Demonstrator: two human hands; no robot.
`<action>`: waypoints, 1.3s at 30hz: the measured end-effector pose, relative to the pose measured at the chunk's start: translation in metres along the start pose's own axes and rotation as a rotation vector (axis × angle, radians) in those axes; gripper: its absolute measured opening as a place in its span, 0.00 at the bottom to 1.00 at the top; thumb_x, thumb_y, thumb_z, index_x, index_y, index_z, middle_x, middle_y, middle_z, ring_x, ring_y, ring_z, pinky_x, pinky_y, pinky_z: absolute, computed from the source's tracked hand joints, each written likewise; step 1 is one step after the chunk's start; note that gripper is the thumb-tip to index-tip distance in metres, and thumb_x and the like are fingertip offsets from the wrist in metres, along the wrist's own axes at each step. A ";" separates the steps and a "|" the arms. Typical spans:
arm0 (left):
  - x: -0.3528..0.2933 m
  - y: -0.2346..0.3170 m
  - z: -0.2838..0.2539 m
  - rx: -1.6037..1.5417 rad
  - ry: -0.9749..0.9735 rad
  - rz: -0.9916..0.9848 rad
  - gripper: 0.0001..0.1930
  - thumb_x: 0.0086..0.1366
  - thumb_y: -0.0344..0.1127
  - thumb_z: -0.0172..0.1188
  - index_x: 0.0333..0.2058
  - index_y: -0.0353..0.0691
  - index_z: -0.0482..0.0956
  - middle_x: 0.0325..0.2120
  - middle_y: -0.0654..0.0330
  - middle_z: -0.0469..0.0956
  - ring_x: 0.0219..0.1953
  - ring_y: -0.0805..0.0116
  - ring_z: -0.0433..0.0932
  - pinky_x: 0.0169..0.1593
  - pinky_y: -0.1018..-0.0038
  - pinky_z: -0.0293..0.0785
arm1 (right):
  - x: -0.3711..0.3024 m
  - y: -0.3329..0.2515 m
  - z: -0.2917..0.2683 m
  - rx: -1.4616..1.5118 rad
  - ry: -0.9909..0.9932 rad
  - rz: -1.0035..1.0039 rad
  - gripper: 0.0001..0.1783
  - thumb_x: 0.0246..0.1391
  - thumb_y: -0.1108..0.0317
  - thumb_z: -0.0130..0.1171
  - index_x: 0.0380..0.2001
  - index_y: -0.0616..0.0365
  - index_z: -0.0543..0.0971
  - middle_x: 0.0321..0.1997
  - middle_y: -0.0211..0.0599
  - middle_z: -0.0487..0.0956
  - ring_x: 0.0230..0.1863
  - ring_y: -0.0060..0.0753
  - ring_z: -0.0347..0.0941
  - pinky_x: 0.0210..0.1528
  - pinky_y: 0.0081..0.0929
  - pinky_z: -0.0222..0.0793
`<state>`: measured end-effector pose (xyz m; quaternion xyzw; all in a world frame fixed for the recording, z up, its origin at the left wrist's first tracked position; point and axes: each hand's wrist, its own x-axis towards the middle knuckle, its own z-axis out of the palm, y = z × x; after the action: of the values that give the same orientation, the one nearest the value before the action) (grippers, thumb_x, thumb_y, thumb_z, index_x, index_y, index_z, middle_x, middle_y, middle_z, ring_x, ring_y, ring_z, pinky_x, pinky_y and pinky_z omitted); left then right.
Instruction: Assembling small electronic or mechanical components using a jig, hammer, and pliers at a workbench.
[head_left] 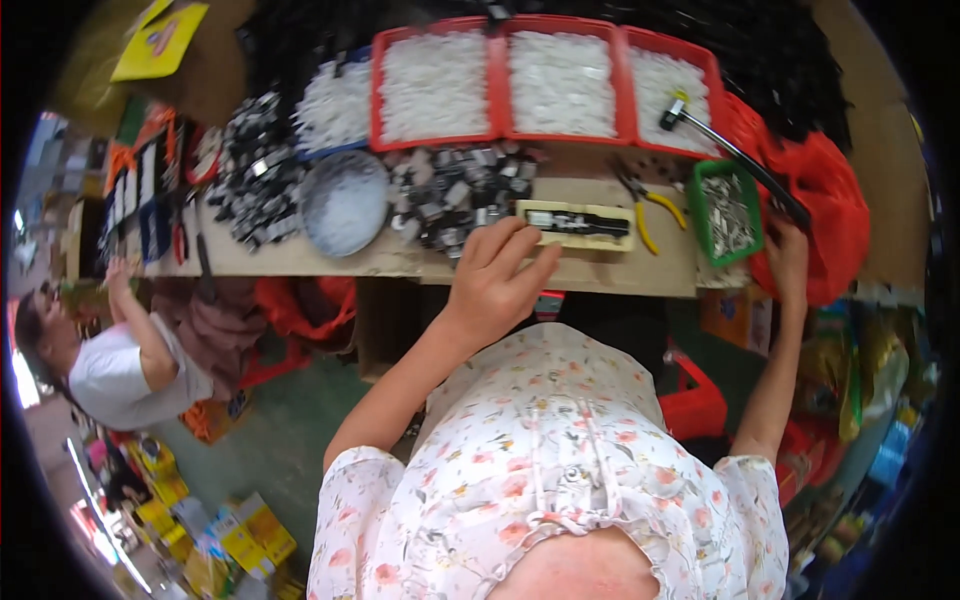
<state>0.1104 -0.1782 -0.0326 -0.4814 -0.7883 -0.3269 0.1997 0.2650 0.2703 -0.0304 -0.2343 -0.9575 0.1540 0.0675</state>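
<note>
My left hand (497,280) is at the left end of a cream rectangular block (618,241). Its bent fingers and thumb hold the block's near left corner. A black, narrow part with metal pieces (575,222) lies in the block's recess. Out to the right, my right hand (787,255) is closed round the lower end of a hammer (740,155). The hammer has a metal shaft and a dark grip, and its head points far left, over the rightmost red tray. Part of my right hand's fingers is hidden behind the grip.
Red trays (497,85) of white plastic pieces line the back. Nearer lie dark metal parts (460,195), a round bowl (343,203), yellow-handled pliers (645,215) and a green basket (728,210) of metal pieces. A red bag (835,210) sits right. Another person (130,350) sits left.
</note>
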 end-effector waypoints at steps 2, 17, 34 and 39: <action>0.000 -0.003 -0.008 0.006 0.013 -0.009 0.14 0.51 0.28 0.70 0.39 0.39 0.83 0.40 0.57 0.76 0.48 0.54 0.75 0.45 0.61 0.70 | 0.000 0.000 -0.001 0.024 0.072 -0.122 0.14 0.53 0.77 0.61 0.44 0.69 0.81 0.42 0.59 0.82 0.46 0.54 0.81 0.49 0.39 0.73; 0.047 -0.200 -0.082 0.431 0.115 -0.405 0.10 0.60 0.36 0.66 0.39 0.40 0.87 0.35 0.54 0.81 0.42 0.55 0.74 0.47 0.63 0.70 | -0.017 0.018 0.000 0.459 0.261 0.082 0.10 0.64 0.71 0.58 0.44 0.66 0.75 0.37 0.32 0.77 0.38 0.22 0.72 0.42 0.22 0.67; 0.073 -0.222 -0.085 0.090 -0.067 -0.708 0.15 0.52 0.41 0.73 0.28 0.33 0.85 0.21 0.56 0.81 0.24 0.66 0.78 0.33 0.70 0.73 | -0.031 -0.048 -0.008 0.484 0.151 0.094 0.06 0.64 0.74 0.58 0.42 0.63 0.74 0.36 0.24 0.72 0.36 0.13 0.67 0.40 0.15 0.63; 0.069 -0.227 -0.084 0.166 -0.073 -0.532 0.15 0.55 0.41 0.71 0.31 0.33 0.85 0.24 0.55 0.82 0.26 0.65 0.79 0.34 0.69 0.74 | -0.027 -0.066 -0.007 0.483 0.134 0.053 0.06 0.63 0.75 0.59 0.41 0.63 0.74 0.34 0.24 0.71 0.34 0.13 0.66 0.36 0.15 0.62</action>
<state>-0.1233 -0.2678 -0.0033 -0.2510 -0.9178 -0.2846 0.1171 0.2619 0.2032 -0.0041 -0.2462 -0.8798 0.3641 0.1809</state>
